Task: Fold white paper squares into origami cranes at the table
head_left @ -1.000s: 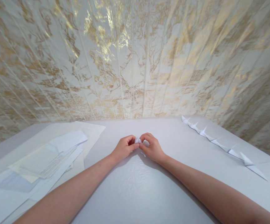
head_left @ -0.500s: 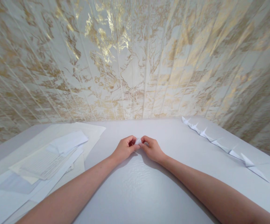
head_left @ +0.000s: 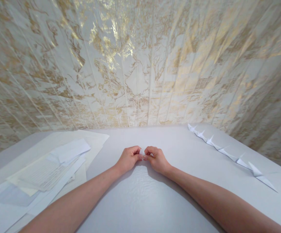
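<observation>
My left hand [head_left: 129, 158] and my right hand [head_left: 156, 158] meet at the middle of the white table [head_left: 142, 200]. Both pinch a small folded piece of white paper [head_left: 141, 152] between thumbs and fingertips. Only a sliver of the paper shows between the fingers. Both hands rest low on the tabletop with fingers curled.
A row of several folded white paper pieces [head_left: 228, 152] lies along the right side of the table. A loose pile of paper sheets [head_left: 45, 168] covers the left side. A gold-and-white patterned wall [head_left: 140, 64] rises right behind the table.
The hands have closed tighter together on the small paper, hiding more of it. They sit slightly lower in the picture as the view tilted a little.
</observation>
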The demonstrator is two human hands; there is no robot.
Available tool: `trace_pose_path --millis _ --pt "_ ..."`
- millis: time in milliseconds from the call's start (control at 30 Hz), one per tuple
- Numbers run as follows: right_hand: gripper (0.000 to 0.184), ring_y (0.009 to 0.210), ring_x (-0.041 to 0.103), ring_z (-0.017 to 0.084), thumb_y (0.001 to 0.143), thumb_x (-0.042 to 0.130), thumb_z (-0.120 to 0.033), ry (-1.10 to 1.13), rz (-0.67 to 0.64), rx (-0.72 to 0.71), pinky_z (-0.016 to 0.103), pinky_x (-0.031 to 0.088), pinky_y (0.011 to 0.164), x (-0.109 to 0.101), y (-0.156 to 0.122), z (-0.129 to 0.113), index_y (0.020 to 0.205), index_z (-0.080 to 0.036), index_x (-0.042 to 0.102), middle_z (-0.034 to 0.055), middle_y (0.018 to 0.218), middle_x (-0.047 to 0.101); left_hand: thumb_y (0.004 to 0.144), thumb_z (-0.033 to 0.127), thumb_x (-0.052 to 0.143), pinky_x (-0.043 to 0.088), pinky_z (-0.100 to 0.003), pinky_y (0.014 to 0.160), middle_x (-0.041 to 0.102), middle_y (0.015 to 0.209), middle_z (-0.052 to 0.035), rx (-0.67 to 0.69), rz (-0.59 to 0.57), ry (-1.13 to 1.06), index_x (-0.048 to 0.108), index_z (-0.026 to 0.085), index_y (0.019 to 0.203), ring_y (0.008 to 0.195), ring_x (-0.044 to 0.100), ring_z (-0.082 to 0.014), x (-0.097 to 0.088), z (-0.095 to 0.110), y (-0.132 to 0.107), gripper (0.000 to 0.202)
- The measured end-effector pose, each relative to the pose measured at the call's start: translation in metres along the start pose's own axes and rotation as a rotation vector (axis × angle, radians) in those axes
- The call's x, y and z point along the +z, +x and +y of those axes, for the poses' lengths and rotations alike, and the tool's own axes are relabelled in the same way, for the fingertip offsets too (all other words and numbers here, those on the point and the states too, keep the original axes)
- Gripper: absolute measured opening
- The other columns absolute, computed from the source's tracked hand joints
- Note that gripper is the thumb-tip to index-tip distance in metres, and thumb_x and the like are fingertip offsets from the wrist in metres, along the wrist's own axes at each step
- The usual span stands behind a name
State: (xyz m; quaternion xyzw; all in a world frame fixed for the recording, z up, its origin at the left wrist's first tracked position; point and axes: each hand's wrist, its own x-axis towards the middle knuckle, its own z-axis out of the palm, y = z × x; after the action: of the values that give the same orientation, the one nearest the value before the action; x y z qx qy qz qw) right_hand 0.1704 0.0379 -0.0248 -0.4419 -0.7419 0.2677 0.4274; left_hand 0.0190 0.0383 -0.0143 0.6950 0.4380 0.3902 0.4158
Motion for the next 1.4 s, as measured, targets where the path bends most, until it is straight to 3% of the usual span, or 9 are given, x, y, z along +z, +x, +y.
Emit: trace_pose_path --millis 167,300,433,700,867,1133,1400 --pt "0.009 0.055 0.048 0.011 0.065 0.052 -0.014 0.084 0.031 0.059 0.022 0.037 0.057 -0.001 0.001 -0.001 0.057 -0.018 0.052 -0.0041 0.053 0.053 0.071 0.028 0.05 0.037 -0.022 0.056 0.045 0.056 0.0041 0.02 0.06 0.009 0.053 0.016 0.06 0.057 0.043 -0.0105 0.0 0.002 0.0 0.016" --pt "0.011 0.061 0.054 0.013 0.071 0.052 -0.023 0.14 0.124 0.098 0.025 0.041 0.063 -0.001 0.001 -0.001 0.063 -0.017 0.057 -0.0005 0.061 0.061 0.068 0.025 0.056 0.039 -0.022 0.057 0.051 0.061 0.0042 0.033 0.159 -0.049 0.053 0.017 0.071 0.059 0.047 -0.0104 0.0 0.0 0.001 0.009" --pt "0.013 0.061 0.056 0.014 0.072 0.054 -0.026 0.124 0.126 0.095 0.025 0.043 0.063 -0.002 0.0 -0.003 0.064 -0.018 0.058 0.0006 0.063 0.063 0.065 0.024 0.059 0.035 -0.021 0.05 0.048 0.054 0.0055 0.0 0.215 -0.021 0.051 0.017 0.063 0.052 0.043 -0.0092 0.001 -0.003 0.002 0.012" --pt "0.013 0.066 0.057 0.015 0.074 0.053 -0.027 0.045 0.116 0.045 0.026 0.042 0.066 -0.004 -0.001 -0.005 0.069 -0.017 0.059 0.0009 0.067 0.062 0.065 0.024 0.059 0.035 -0.022 0.052 0.048 0.056 0.0054 -0.007 0.23 -0.028 0.051 0.017 0.063 0.053 0.043 -0.0093 0.001 0.0 0.001 0.011" --pt "0.011 0.068 0.058 0.015 0.074 0.051 -0.022 0.049 0.09 0.036 0.026 0.043 0.066 -0.002 -0.001 -0.002 0.071 -0.018 0.061 0.001 0.069 0.064 0.073 0.028 0.052 0.037 -0.023 0.057 0.053 0.059 0.0027 0.035 0.186 -0.055 0.056 0.016 0.068 0.058 0.047 -0.0111 -0.001 0.006 -0.002 0.014" --pt "0.016 0.076 0.06 0.019 0.074 0.051 -0.025 0.06 0.107 0.01 0.03 0.044 0.071 0.0 0.001 0.006 0.072 -0.02 0.065 0.0047 0.078 0.068 0.068 0.022 0.057 0.036 -0.022 0.054 0.052 0.058 0.0031 0.06 0.205 0.006 0.055 0.017 0.064 0.055 0.045 -0.0103 0.002 0.003 -0.003 0.008" --pt "0.02 0.058 0.051 0.013 0.074 0.049 -0.027 -0.006 0.066 0.02 0.023 0.037 0.056 -0.004 -0.001 -0.001 0.059 -0.017 0.059 -0.0007 0.056 0.056 0.066 0.02 0.059 0.039 -0.023 0.056 0.055 0.06 0.0014 0.089 0.179 0.015 0.058 0.016 0.062 0.058 0.048 -0.0116 0.0 0.005 -0.003 0.005"
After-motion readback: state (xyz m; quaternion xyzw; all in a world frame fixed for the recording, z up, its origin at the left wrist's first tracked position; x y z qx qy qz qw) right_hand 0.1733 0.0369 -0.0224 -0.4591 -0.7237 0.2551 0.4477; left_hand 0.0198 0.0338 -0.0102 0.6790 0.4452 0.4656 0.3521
